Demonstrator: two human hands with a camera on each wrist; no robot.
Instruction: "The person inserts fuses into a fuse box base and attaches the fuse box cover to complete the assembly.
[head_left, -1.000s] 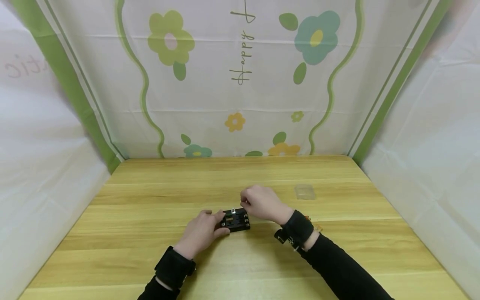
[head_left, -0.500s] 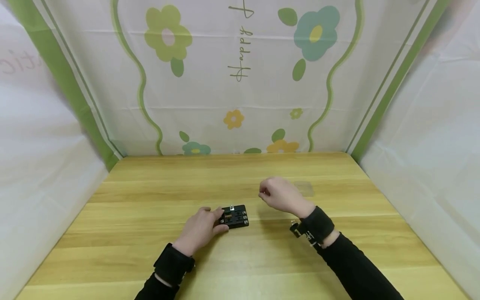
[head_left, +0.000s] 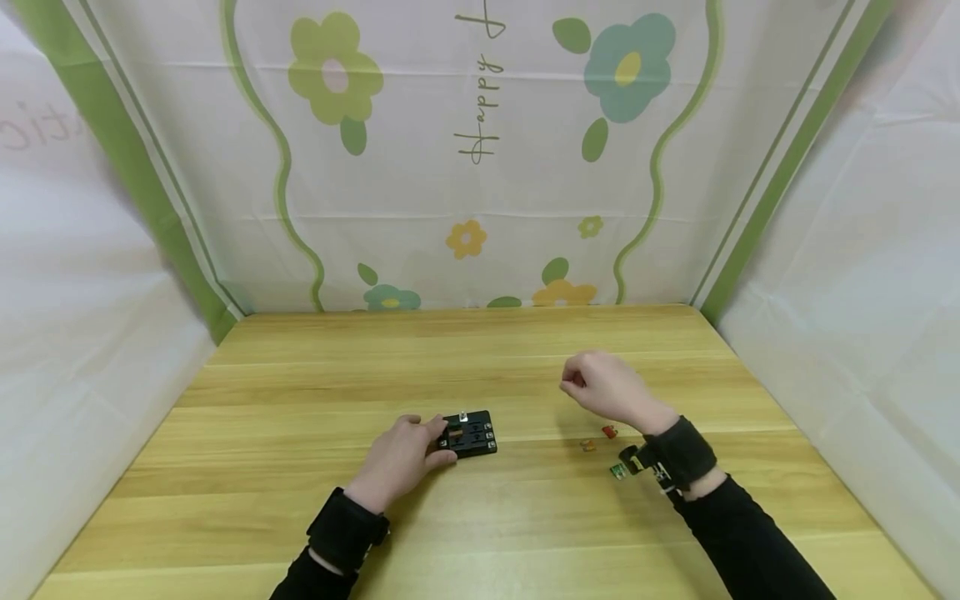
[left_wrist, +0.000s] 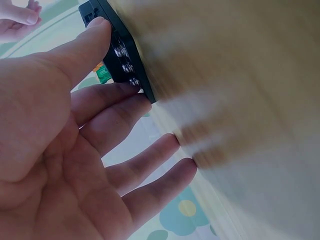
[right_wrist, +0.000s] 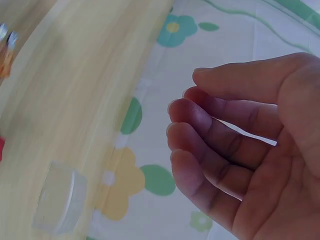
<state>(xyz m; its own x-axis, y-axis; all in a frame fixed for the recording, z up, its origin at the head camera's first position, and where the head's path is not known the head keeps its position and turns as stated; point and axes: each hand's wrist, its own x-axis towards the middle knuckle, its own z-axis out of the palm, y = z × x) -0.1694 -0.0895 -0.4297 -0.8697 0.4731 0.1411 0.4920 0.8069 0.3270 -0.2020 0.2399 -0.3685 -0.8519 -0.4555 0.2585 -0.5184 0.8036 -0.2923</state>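
My left hand [head_left: 401,458] holds the left end of a black fuse block [head_left: 476,435] on the wooden table, thumb on one side and fingers on the other. Screw terminals line its edges. In the left wrist view, a green blade fuse [left_wrist: 103,74] and a bit of orange show behind the block's edge. My right hand [head_left: 611,389] hovers above the table to the right, fingers loosely curled, nothing between thumb and fingertips. Below it lie an orange blade fuse [head_left: 588,446], a red blade fuse [head_left: 609,431] and a green one near the wrist.
A clear plastic cover [right_wrist: 60,200] lies on the table in the right wrist view; my right hand hides it in the head view. Flower-printed cloth [head_left: 405,183] hangs behind the table [head_left: 300,383], with white cloth at both sides.
My right hand has moved away from the fuse block to the right, uncovering the loose fuses and covering the clear cover. The left hand keeps its hold on the block.
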